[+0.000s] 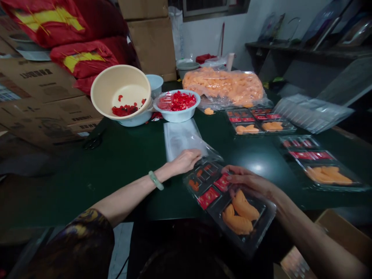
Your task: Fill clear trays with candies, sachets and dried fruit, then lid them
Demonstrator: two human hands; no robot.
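The left hand (184, 162) lies open on a clear bag (181, 139), at the corner of a tray (241, 232) of orange slices (241, 213) and red packets (207, 197), at 5 o'clock. The right hand (247, 182) grips the tray's edge. A white bowl (176, 117) of red pieces (176, 100) sits at 12 o'clock, a full plastic sack (223, 87) at 1 o'clock.

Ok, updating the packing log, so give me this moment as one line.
left hand: on clear plastic bag | right hand: on compartment tray | tray holds: orange pieces, red packets
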